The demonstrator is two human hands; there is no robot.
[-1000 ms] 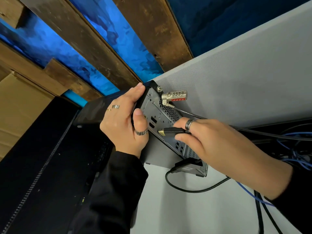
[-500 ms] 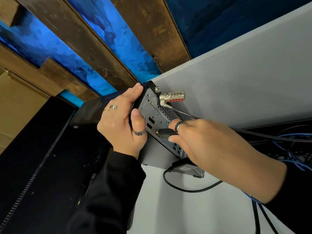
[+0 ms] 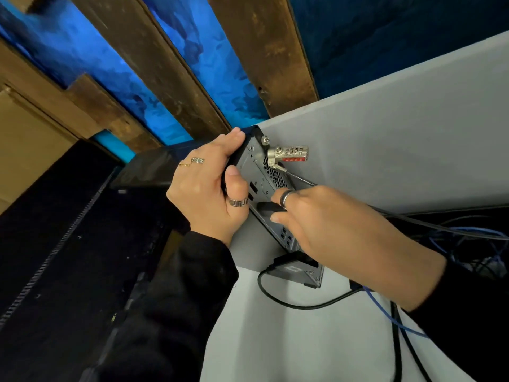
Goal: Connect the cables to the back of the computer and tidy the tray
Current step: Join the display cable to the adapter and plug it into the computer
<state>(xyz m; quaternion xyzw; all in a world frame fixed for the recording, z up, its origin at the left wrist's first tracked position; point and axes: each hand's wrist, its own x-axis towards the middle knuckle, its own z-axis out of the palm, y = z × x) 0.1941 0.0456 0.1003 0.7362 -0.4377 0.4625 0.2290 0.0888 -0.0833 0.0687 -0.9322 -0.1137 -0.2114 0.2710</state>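
Observation:
A small black computer [image 3: 256,172] stands on the white desk with its grey back panel of ports facing me. My left hand [image 3: 209,188] grips its top edge, the thumb lying on the panel. My right hand [image 3: 325,224] pinches a black cable plug [image 3: 268,207] between thumb and ringed forefinger, and the plug's tip is against a port in the middle of the panel. Its metal end is hidden. A black power plug [image 3: 294,264] sits in the panel's lower end, and its cable [image 3: 289,303] loops over the desk.
A silver combination lock [image 3: 287,154] with a steel cable hangs from the computer's top corner. A grey partition [image 3: 399,128] rises behind. Blue and black cables [image 3: 468,238] tangle at the right. A black monitor back [image 3: 68,244] fills the left.
My right hand has carried the plug leftward up to the back panel; its gold metal end, visible a second ago, has gone out of sight at the port. The left hand has stayed on the computer.

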